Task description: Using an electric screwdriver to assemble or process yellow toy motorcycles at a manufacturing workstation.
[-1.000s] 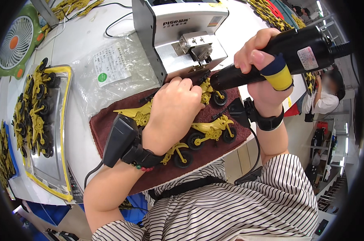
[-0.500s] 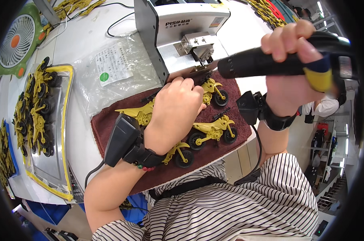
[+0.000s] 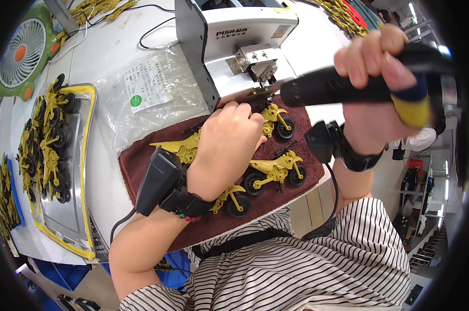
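Observation:
My left hand point(image 3: 227, 145) is closed over a yellow toy motorcycle point(image 3: 269, 117) on a brown towel. That toy's black front wheel sticks out to the right of my fingers, which hide its middle. In my right hand point(image 3: 371, 54) is a black electric screwdriver point(image 3: 327, 85), its fingers wrapped round the body. The tool is held nearly level above the towel's right side, its narrow end towards the left. Nearer to me lies another yellow toy motorcycle point(image 3: 277, 168). A yellow toy part point(image 3: 178, 147) shows left of my left hand, and a wheeled toy point(image 3: 237, 203) lies partly under my wrist.
A screw feeder machine point(image 3: 244, 33) stands just beyond the towel point(image 3: 206, 230). Left of it lies a clear plastic bag point(image 3: 167, 78) with a label. A yellow-edged tray point(image 3: 71, 228) holds several toy motorcycles point(image 3: 48, 140). A green fan point(image 3: 22, 52) stands far left.
The right hand and screwdriver have shifted slightly, and the tool's narrow end sits a little lower. My left hand keeps its place on the toy motorcycle.

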